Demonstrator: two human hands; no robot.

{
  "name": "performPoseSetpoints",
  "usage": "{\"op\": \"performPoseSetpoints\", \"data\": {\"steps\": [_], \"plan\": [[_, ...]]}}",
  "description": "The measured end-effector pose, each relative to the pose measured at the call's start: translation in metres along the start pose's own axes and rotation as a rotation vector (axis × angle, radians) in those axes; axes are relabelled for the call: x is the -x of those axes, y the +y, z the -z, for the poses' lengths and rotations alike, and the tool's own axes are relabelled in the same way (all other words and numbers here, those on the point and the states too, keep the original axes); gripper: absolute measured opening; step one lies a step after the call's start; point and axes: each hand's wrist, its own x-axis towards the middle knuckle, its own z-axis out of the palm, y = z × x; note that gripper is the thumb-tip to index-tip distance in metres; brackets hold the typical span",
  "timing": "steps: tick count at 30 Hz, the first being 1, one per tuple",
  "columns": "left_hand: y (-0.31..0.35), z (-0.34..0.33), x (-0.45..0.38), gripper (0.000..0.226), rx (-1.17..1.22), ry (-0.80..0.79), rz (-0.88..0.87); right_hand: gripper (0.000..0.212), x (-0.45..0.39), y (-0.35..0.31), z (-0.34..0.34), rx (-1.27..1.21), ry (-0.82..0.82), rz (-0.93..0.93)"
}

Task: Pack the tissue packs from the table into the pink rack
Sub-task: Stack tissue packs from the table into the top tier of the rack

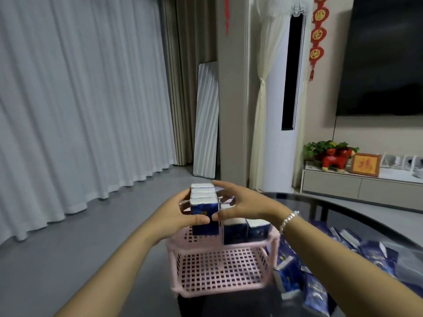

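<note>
Lower right of the frame: loose tissue packs (375, 255) lie heaped on the dark glass counter (377, 223), just beside the pink rack (219, 266). The rack's lower tier shows bare mesh. On its upper tier, centre frame, stand upright packs (246, 229). To their left a row of packs (204, 210) (blue wrapper, white tops) is clamped between both hands: left hand (177, 210) curled round the row's left side, right hand (242, 202) arched over its right, thumbs meeting on the near face. A bead bracelet (288, 219) sits on the right wrist. Beyond, upper left, white curtains (80, 99).
</note>
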Motion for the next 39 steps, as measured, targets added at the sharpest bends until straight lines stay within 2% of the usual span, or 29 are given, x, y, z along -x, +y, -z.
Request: {"op": "performPoseSetpoints", "data": {"steps": [4,7,11,16,18,22,27,30,33,36,39], "plan": [[-0.022,0.011,-0.034,0.073,0.043,-0.023,0.047,0.080,-0.039,0.006,0.000,0.071,-0.020,-0.024],[-0.041,0.006,-0.056,0.084,0.022,-0.072,0.084,0.086,-0.059,0.019,-0.002,0.161,-0.036,-0.083],[-0.055,-0.004,-0.075,0.119,0.014,-0.086,0.162,0.093,-0.071,0.039,-0.006,0.249,-0.026,-0.170],[-0.074,-0.018,-0.087,0.127,-0.035,-0.120,0.164,0.085,-0.076,0.049,-0.015,0.359,-0.044,-0.211],[-0.077,-0.024,-0.088,0.123,-0.053,-0.107,0.143,0.080,-0.077,0.049,-0.015,0.374,-0.044,-0.185],[-0.077,-0.026,-0.089,0.099,-0.115,-0.136,0.091,0.068,-0.078,0.049,-0.014,0.400,-0.048,-0.096],[-0.077,-0.018,-0.093,0.101,-0.216,-0.218,0.126,0.065,-0.081,0.057,-0.016,0.461,-0.053,-0.100],[-0.076,-0.012,-0.094,0.096,-0.129,-0.255,0.170,0.062,-0.079,0.056,-0.014,0.505,-0.077,-0.092],[-0.077,-0.012,-0.089,0.074,0.011,-0.169,0.147,0.064,-0.076,0.054,-0.014,0.467,-0.086,-0.079],[-0.080,-0.017,-0.084,0.055,-0.066,-0.076,0.093,0.067,-0.073,0.056,-0.016,0.414,-0.060,-0.078],[-0.084,-0.023,-0.077,0.052,-0.128,-0.006,0.079,0.069,-0.069,0.057,-0.017,0.368,-0.019,-0.060]]}}
